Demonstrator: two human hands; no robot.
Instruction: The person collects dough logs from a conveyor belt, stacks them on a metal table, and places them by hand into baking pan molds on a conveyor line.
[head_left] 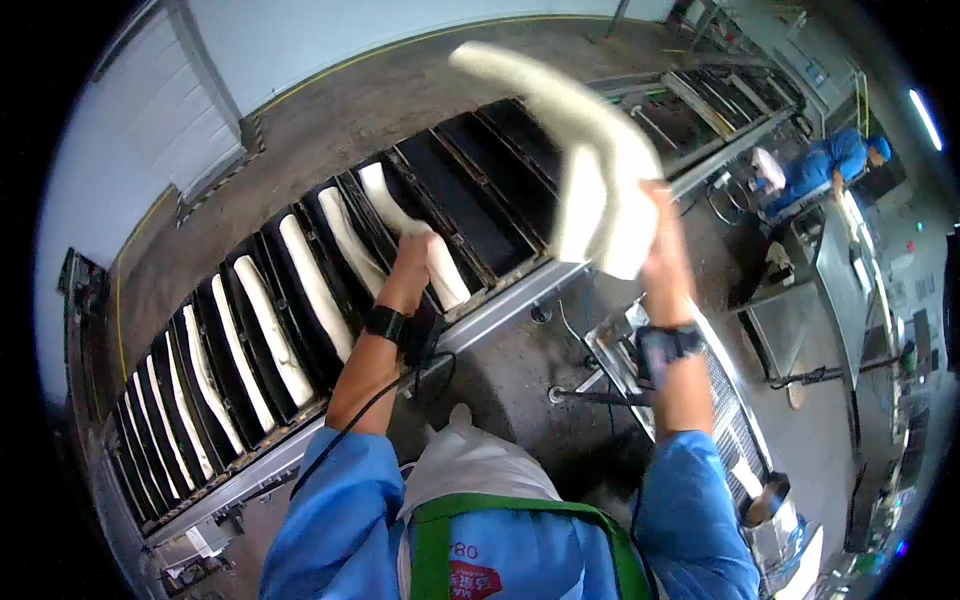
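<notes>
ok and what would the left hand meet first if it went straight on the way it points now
Past the pale strip it touches, the left hand would probably first meet the divider edging the next black compartment, though depth is hard to judge.

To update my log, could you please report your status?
Left hand on a pale strip in a black tray. Right hand raised, gripping blurred pale material. No obstruction visible at either.

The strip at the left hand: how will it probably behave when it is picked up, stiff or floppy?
Probably floppy: the strip lies curved, and the similar piece in the right hand arches over, though blurred. The strip's ends may sag, since the left hand meets it near the middle.
</notes>
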